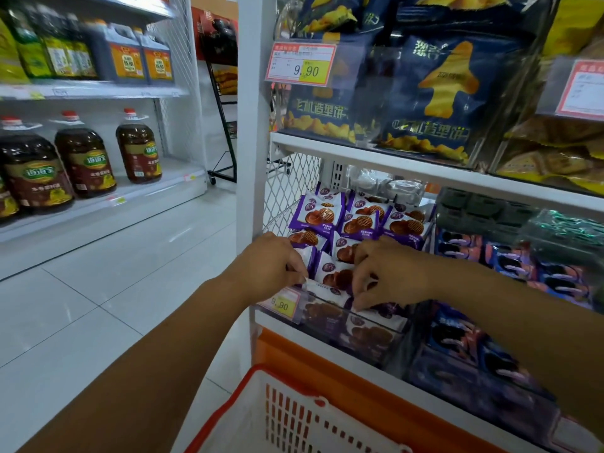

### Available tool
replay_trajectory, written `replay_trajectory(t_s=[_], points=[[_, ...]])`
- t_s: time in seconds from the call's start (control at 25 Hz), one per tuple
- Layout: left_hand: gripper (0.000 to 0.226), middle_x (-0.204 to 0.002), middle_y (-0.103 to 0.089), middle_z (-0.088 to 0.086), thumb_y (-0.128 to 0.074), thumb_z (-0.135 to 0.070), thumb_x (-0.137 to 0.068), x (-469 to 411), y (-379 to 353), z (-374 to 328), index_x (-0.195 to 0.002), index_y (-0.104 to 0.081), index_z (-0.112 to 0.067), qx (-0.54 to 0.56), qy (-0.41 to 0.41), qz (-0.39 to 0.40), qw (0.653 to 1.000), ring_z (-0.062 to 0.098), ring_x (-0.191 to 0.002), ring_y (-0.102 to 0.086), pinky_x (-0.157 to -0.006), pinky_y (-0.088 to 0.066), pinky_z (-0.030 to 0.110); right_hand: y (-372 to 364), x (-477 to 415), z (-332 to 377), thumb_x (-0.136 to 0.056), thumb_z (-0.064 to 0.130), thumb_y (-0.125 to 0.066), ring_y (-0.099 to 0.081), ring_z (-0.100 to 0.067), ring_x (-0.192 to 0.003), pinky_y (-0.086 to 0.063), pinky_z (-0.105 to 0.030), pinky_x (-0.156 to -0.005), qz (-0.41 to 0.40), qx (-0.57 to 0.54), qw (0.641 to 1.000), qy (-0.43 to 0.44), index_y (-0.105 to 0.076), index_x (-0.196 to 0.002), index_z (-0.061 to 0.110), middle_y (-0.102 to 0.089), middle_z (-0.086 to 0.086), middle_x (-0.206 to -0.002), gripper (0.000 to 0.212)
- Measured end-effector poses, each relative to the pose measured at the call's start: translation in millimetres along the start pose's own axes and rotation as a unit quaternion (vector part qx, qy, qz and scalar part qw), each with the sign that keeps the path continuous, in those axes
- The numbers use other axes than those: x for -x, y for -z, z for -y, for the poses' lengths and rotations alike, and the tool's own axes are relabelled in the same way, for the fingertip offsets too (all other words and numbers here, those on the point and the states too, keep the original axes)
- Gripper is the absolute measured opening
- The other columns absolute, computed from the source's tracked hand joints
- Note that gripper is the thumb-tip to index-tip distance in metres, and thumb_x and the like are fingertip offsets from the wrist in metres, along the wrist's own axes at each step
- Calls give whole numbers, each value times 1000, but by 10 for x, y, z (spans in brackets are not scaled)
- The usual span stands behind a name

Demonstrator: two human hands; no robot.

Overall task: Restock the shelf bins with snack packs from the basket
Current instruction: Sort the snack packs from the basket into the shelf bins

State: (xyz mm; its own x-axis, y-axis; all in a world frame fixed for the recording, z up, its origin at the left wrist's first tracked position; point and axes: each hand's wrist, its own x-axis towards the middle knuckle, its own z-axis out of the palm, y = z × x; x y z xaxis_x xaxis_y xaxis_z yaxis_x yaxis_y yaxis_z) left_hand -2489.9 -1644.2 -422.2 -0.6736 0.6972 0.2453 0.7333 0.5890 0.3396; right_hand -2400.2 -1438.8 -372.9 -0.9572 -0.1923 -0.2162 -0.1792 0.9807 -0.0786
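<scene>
A clear shelf bin [376,325] on the lower shelf holds several purple-and-white snack packs [359,223] with a brown cookie picture. Both my hands reach into its front. My left hand [271,266] pinches the left edge of a front pack [330,291]. My right hand [392,273] pinches the same row's packs from the right, fingertips curled down onto a pack. The red-and-white basket [294,416] sits below at the bottom edge; I see no packs in the part that shows.
A 9.90 price tag [282,304] hangs on the bin front. Blue cookie packs [510,266] fill the bin to the right. Navy snack bags [438,93] stand on the shelf above. Oil bottles [85,161] line the shelving across the tiled aisle [98,289].
</scene>
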Motion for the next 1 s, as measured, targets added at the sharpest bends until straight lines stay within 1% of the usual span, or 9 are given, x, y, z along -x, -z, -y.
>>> replay_trajectory(t_s=[0.08, 0.16, 0.28, 0.36, 0.44, 0.56, 0.72, 0.84, 1.0], points=[[18, -103, -67, -9, -66, -21, -91, 26, 47, 4, -106, -75, -23, 5, 4, 12, 1000, 4, -96, -52, -85, -38, 21, 39, -34, 32, -88, 44, -63, -41, -17, -115, -35, -33, -103, -51, -45, 997, 32, -68, -102, 38, -49, 10, -114, 16], [27, -121, -62, -5, -57, -24, -97, 94, 121, 12, -121, -68, -23, -37, 14, 30, 999, 7, -109, -51, -87, -45, 22, 34, -60, 78, -98, 35, -51, -34, -18, -130, -23, -25, -107, -22, 0, 998, 52, -58, -126, 39, -47, 8, -137, 30], [34, -132, -57, -7, -48, -32, -100, 263, 196, 64, -132, -59, -26, -76, 33, 72, 994, 9, -121, -49, -94, -44, 22, -163, -116, 125, -104, 33, -32, -2, -17, -148, -10, -33, -118, 70, 78, 994, 41, -32, -146, 43, -9, 10, -161, 43], [35, -134, -57, -8, -48, -34, -100, 341, 189, 45, -133, -58, -28, -71, 40, 91, 993, 9, -123, -48, -97, -44, 24, -187, -126, 133, -105, 34, -29, -2, -18, -148, -10, -35, -119, 72, 62, 995, 42, -30, -147, 41, -10, 10, -161, 43], [36, -136, -55, -8, -46, -35, -100, 354, 196, 6, -134, -56, -29, -72, 43, 87, 993, 11, -125, -48, -99, -46, 26, -97, -185, 138, -105, 28, -32, -11, -17, -147, -13, -27, -116, 25, -3, 999, 43, -36, -147, 35, -22, 9, -158, 42], [38, -139, -51, -4, -41, -28, -102, 310, 221, 0, -139, -49, -26, -79, 39, 42, 995, 12, -127, -47, -97, -48, 26, -31, -313, 275, -104, 20, -33, -3, -12, -149, -9, -26, -116, -17, -45, 998, 33, -17, -154, 29, -3, 10, -162, 52], [41, -146, -45, -4, -42, -30, -102, 279, 182, 19, -143, -43, -24, -105, 25, 19, 994, 12, -133, -41, -103, -42, 27, -248, -462, 482, -102, 10, -35, -2, -16, -149, -9, -33, -121, 0, -16, 999, 51, -8, -155, 20, -4, 0, -163, 60], [45, -149, -41, -4, -40, -35, -103, 252, 96, -2, -146, -37, -24, -132, 38, 40, 990, 12, -136, -38, -105, -42, 31, -106, -423, 290, -104, 15, -33, -16, -17, -147, -18, -27, -116, -28, -97, 995, 24, -18, -154, 22, -10, 2, -162, 53], [50, -150, -42, -1, -45, -34, -101, 116, 4, 41, -148, -35, -22, -163, 41, -16, 986, 16, -132, -42, -105, -43, 33, -183, -496, 143, -105, 24, -30, -3, -13, -149, -6, -24, -117, -36, -76, 996, -13, -8, -155, 21, 1, 3, -162, 55]])
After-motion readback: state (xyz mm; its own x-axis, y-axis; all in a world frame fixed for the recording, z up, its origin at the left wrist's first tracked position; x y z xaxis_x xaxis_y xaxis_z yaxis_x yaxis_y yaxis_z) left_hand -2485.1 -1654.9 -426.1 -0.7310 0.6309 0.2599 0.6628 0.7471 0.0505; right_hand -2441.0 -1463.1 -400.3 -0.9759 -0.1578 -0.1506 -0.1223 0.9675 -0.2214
